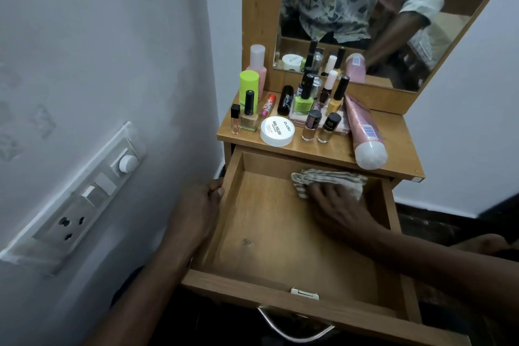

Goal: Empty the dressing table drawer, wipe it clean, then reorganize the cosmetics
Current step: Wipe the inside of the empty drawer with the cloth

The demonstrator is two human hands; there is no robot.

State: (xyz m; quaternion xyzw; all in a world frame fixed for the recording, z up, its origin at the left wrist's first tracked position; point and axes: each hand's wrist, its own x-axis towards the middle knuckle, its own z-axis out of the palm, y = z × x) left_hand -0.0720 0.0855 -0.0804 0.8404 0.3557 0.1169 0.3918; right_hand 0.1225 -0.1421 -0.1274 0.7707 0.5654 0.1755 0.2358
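Now the drawer [266, 239] is pulled far out and bare inside, with a dark spot on its floor toward the front. At its back right, the right hand [337, 205] presses a striped cloth [331, 177] down, fingers [318, 191] laid flat and slightly apart on it. The left hand [196, 205] grips the drawer's left wall, clamped on its rim. Just above the drawer's back edge, on the surface [398, 143], a pink tube [365, 132] lies with its cap at the brink, and small bottles [309, 126] stand beside it. A hard scrub could shake the drawer and roll the tube in or topple the bottles. The spot may also be missed.
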